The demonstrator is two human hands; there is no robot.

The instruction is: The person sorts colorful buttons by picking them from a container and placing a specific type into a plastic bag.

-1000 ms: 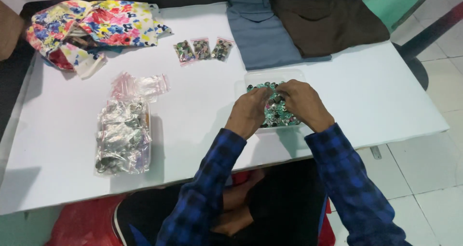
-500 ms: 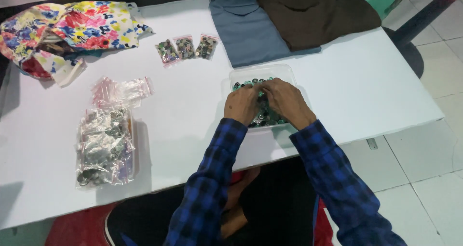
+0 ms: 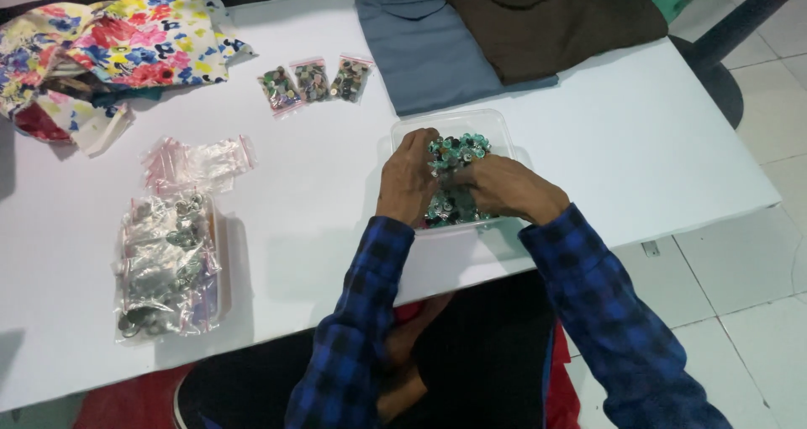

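A clear plastic tray (image 3: 496, 126) sits on the white table (image 3: 622, 143), filled with small green and dark round pieces (image 3: 458, 147). Both of my hands are down inside it. My left hand (image 3: 408, 177) rests over the tray's left side with fingers curled into the pieces. My right hand (image 3: 504, 187) covers the lower right part, fingers bent among the pieces. Whether either hand has pinched any piece is hidden by the fingers. Both sleeves are blue and black plaid.
Three small zip bags of pieces (image 3: 313, 80) lie behind the tray. Empty zip bags (image 3: 195, 160) and a pile of filled bags (image 3: 164, 265) lie at the left. Floral cloth (image 3: 109, 47), a folded blue garment (image 3: 429, 42) and a brown one (image 3: 546, 17) lie along the far edge.
The view has shifted a little, so the table sits differently in frame. Both hands stay in the tray and keep working among the pieces.
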